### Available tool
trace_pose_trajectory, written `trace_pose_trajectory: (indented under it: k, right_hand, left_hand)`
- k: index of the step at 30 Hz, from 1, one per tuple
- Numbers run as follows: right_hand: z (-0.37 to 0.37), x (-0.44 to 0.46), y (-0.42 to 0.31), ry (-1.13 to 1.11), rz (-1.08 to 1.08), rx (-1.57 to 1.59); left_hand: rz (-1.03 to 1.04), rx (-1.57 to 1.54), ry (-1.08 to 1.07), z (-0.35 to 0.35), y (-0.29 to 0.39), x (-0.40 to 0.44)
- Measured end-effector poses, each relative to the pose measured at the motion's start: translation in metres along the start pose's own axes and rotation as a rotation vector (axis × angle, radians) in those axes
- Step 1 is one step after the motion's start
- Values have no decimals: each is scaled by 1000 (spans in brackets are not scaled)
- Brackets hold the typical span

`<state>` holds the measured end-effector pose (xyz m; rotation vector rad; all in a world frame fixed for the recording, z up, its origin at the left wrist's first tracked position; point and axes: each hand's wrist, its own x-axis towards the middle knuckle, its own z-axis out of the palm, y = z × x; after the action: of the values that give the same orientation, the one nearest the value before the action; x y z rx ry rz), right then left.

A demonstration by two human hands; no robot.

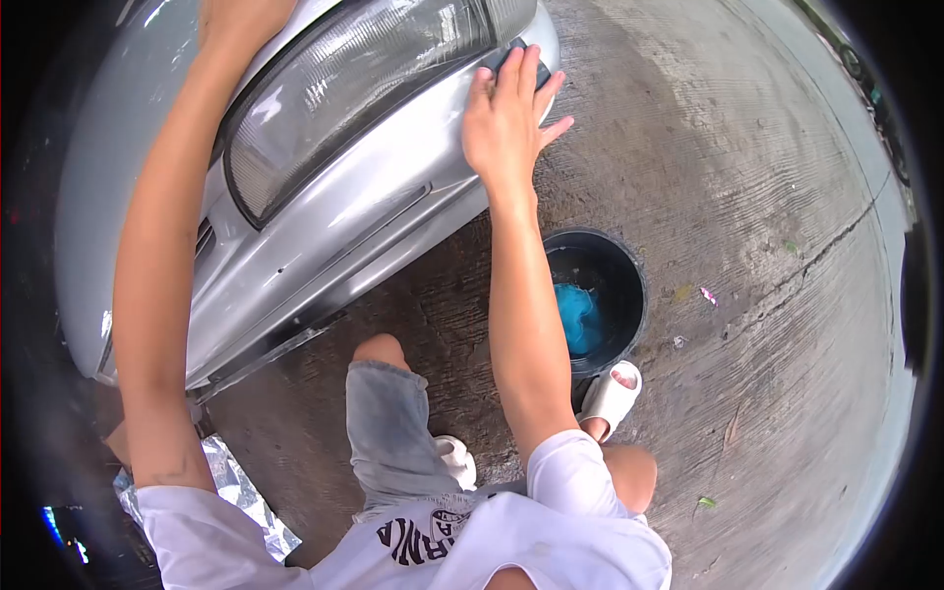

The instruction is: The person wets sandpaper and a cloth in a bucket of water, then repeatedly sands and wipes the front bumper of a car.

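Observation:
My right hand lies with spread fingers over a dark flat pad, pressing it against the corner of a silver car bumper. Most of the pad is covered by the fingers, so its exact kind is unclear. Just above the bumper is the car's clear headlight. My left hand reaches to the car body above the headlight. The top edge of the view cuts it off and its fingers are hidden.
A black bucket holding a blue cloth stands on the grooved concrete, beside my right forearm and a white slipper. Crumpled silvery sheeting lies at lower left. A crack crosses the concrete on the right.

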<state>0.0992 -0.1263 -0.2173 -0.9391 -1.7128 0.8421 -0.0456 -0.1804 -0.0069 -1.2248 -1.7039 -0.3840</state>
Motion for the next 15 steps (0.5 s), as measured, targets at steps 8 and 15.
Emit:
trace_pose_trajectory:
  k: [8, 15]
  right_hand:
    - [12, -80, -20, -128, -253, -178]
    - [23, -84, -31, -118, -238, -171]
  left_hand:
    - [-6, 53, -30, -2, -3, 5]
    - [-20, -4, -47, -1, 1, 6]
